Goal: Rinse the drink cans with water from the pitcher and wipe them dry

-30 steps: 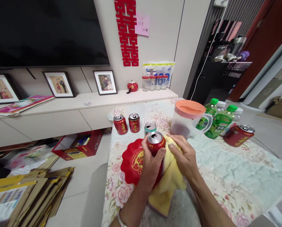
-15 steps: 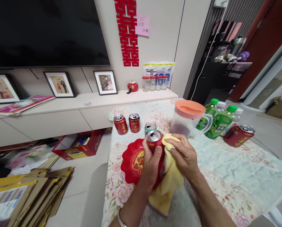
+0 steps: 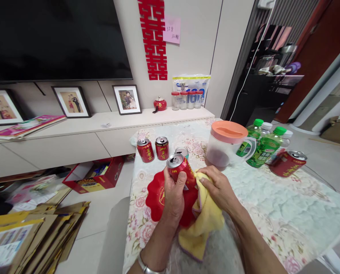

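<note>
"So, what's changed?"

"The red can (image 3: pixel 183 170) has tipped, its top leaning left; the yellow cloth (image 3: pixel 211 207) was up near the rim, and now it meets the lower end, so a different part of the can is under the cloth."

"And the hands?"

"The left hand (image 3: pixel 174 196) has its grip clamped round the can, thumb on the near side; the right hand (image 3: pixel 217 188) pinches the cloth, its forearm slanting in from the near right."

"Where's the can, exactly?"

"Held above the red dish (image 3: pixel 154 190) on the bench (image 3: pixel 272 213); left of the jug (image 3: pixel 219 150)."
</note>
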A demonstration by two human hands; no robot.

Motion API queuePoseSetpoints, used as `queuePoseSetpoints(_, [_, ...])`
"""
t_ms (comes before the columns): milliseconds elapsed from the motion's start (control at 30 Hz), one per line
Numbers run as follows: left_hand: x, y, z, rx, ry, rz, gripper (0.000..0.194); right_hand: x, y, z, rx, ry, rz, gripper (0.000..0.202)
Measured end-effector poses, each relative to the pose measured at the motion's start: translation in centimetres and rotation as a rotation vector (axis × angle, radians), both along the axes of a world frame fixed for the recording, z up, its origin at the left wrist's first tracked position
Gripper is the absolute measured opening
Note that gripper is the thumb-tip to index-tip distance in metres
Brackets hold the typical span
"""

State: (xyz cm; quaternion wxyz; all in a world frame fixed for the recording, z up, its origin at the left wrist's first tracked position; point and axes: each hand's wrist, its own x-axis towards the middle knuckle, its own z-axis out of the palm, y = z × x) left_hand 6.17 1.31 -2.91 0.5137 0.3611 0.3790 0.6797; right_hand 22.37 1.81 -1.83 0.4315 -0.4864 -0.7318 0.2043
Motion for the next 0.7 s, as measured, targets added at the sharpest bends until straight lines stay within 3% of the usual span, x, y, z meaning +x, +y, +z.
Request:
queuePoseSetpoints(133, [0.3,-0.8,0.3,-0.031,0.076,-0.048,0.056,-0.5,-0.2,-0.1,0.054,0.134,-0.071,0.022])
queuePoseSetpoints(367, [0.6,-1.6,1.4,-0.089,0.095,-0.269,0.064,-0.7,-0.8,0.7,0.264,0.238,-0.115,0.022])
queuePoseSetpoints(533, [0.5,-1.8,1.5,-0.115,0.295,-0.227,0.066,-0.5,-1.2,1.0,0.382,0.124,-0.095,0.027])
queuePoseSetpoints(633, [0.6,-1.8,1.4,-0.097,0.288,-0.211,0.061,-0.3,-1.2,1.1,0.391,0.085,-0.079,0.026])
queuePoseSetpoints(700, [0.7,-1.8,1.3,-0.069,0.237,-0.124,0.052,-0.3,-1.1,1.0,0.382,0.077,-0.075,0.025])
